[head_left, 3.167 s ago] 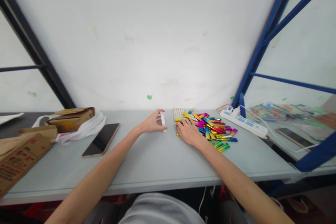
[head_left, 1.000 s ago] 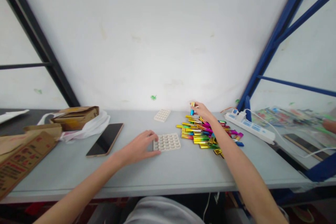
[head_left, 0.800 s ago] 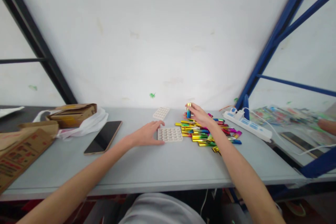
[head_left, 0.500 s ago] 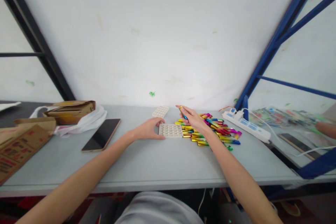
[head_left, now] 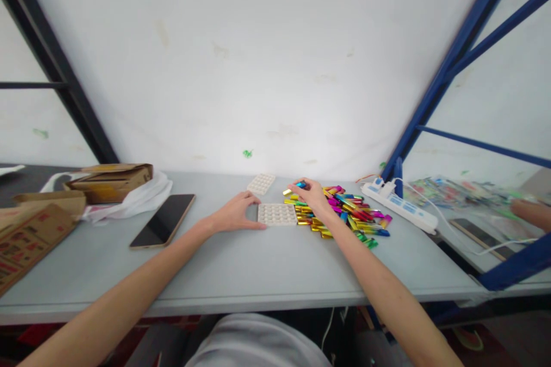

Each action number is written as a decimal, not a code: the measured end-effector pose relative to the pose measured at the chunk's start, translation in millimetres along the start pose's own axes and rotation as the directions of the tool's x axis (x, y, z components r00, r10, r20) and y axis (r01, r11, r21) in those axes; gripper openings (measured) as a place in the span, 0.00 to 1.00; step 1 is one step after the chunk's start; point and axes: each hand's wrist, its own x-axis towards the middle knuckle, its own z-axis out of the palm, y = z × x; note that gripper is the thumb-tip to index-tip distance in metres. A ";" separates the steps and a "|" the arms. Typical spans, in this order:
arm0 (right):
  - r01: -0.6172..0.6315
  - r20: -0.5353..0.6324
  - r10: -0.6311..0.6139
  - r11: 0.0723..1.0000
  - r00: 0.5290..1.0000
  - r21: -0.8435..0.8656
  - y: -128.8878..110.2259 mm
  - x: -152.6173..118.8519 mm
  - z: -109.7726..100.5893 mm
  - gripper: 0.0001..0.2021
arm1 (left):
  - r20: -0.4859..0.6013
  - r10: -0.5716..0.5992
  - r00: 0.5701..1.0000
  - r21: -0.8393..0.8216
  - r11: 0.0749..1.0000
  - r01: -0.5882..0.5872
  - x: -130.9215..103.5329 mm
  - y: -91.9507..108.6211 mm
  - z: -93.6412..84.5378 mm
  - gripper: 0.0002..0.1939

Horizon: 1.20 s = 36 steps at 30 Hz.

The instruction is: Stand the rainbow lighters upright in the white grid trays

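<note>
A white tray with round sockets (head_left: 278,214) lies flat on the grey table (head_left: 258,266). My left hand (head_left: 236,213) rests at the tray's left edge, fingers touching it. My right hand (head_left: 310,194) hovers just right of the tray, over a pile of shiny multicoloured tubes (head_left: 344,212), pinching one blue and gold tube (head_left: 300,185) at the fingertips. A second white tray (head_left: 260,183) lies farther back near the wall.
A phone (head_left: 163,220) lies face up to the left, beside a white plastic bag (head_left: 133,202) and cardboard boxes (head_left: 109,182). A white power strip (head_left: 398,208) with a cable sits right of the pile. Another person's hand (head_left: 531,211) shows at the far right behind a blue frame.
My right hand lifted one tube from the back of the pile and carried it down and left toward the tray. My left hand stayed at the tray's left edge.
</note>
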 end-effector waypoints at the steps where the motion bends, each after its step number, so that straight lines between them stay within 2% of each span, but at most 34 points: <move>1: 0.019 -0.006 -0.019 1.000 1.000 0.005 1.2 0.2 0.3 0.24 | 0.000 0.003 1.000 -0.004 1.000 -0.003 0.0 -0.4 0.0 0.35; 4: 0.071 0.004 -0.071 0.996 0.997 0.053 1.0 -1.3 2.5 0.27 | -0.001 0.010 1.000 -0.004 1.000 -0.010 0.4 -0.2 0.6 0.35; 7: 0.101 0.067 -0.110 0.987 0.992 0.124 -5.2 -6.2 6.5 0.27 | -0.007 0.015 1.000 -0.003 1.000 -0.015 0.7 0.9 1.0 0.35; 9: 0.059 0.130 -0.081 0.984 0.988 0.166 -9.9 -9.9 9.7 0.25 | -0.014 0.015 1.000 -0.001 1.000 -0.015 0.7 1.5 1.3 0.35; 12: -0.069 0.182 0.032 0.977 0.983 0.199 -12.9 -13.4 14.0 0.24 | -0.023 0.014 1.000 0.002 1.000 -0.014 0.4 1.5 2.4 0.35; 15: -0.069 0.093 0.056 0.988 0.994 0.138 -10.4 -14.1 16.1 0.26 | -0.031 0.020 0.999 0.002 1.000 -0.020 0.0 1.1 3.9 0.34; 18: 0.030 -0.002 -0.030 0.999 1.000 -0.016 -7.4 -14.8 16.5 0.26 | -0.030 0.020 0.999 0.004 1.000 -0.020 0.0 1.1 4.6 0.34; 22: 0.109 -0.059 -0.121 0.977 0.991 -0.183 -8.6 -17.7 18.0 0.23 | -0.033 0.015 0.999 -0.002 1.000 -0.015 0.2 1.0 4.5 0.34; 28: 0.133 -0.081 -0.157 0.961 0.984 -0.242 -12.0 -18.7 21.2 0.18 | -0.032 0.018 0.999 -0.009 1.000 -0.019 0.2 2.0 3.4 0.34; 36: 0.153 -0.051 -0.170 0.959 0.984 -0.240 -9.6 -19.0 20.0 0.25 | -0.037 0.005 0.999 -0.041 0.999 -0.007 -0.8 3.1 2.5 0.34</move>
